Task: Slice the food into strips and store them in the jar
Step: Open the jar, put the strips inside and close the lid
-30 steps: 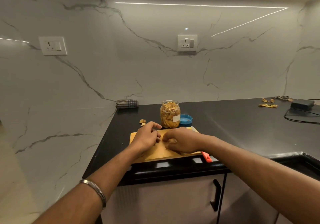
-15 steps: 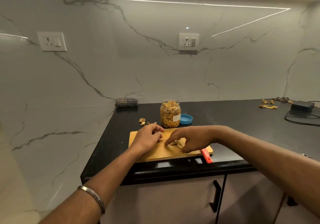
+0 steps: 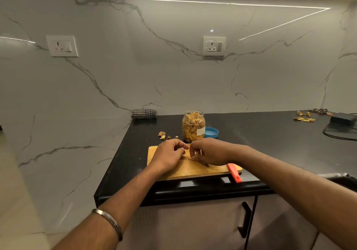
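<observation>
Both my hands hover over the board (image 3: 193,169). My left hand (image 3: 170,156) is curled, its hold hidden. My right hand (image 3: 209,153) pinches pale strips (image 3: 195,158). The full jar (image 3: 193,126) stands just behind, open, lid (image 3: 211,132) beside it.

Dim warm strip light overhead, glare on marble, wide-angle bending

Two wall sockets (image 3: 62,45) (image 3: 214,46) on the marble backsplash (image 3: 173,75), folded checked cloth (image 3: 144,113) at centre left, black adapter (image 3: 342,117) with cable (image 3: 337,132) far right, cabinet handle (image 3: 245,219) lower right.
</observation>
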